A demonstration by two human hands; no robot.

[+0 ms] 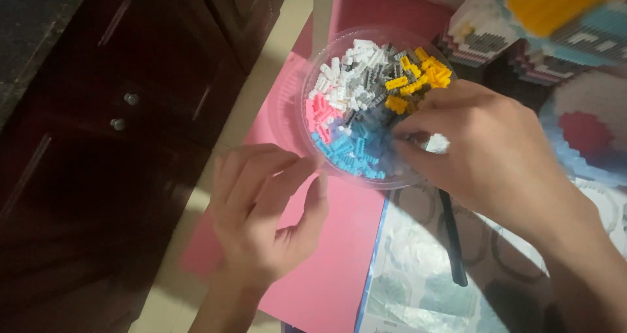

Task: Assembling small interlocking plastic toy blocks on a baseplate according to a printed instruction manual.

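Now the right hand (pixel 483 143) dips into a clear bowl (pixel 313 78) on a pink mat (pixel 333 254), its fingertips pinched among the little bricks (pixel 366 111). I cannot tell if it holds one. Beside the bowl's near rim, the left hand (pixel 261 209) hovers, fingers curled, holding nothing.

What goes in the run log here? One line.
right hand: fingertips in clear bowl of small bricks | left hand: beside bowl, empty | pink sheet underneath
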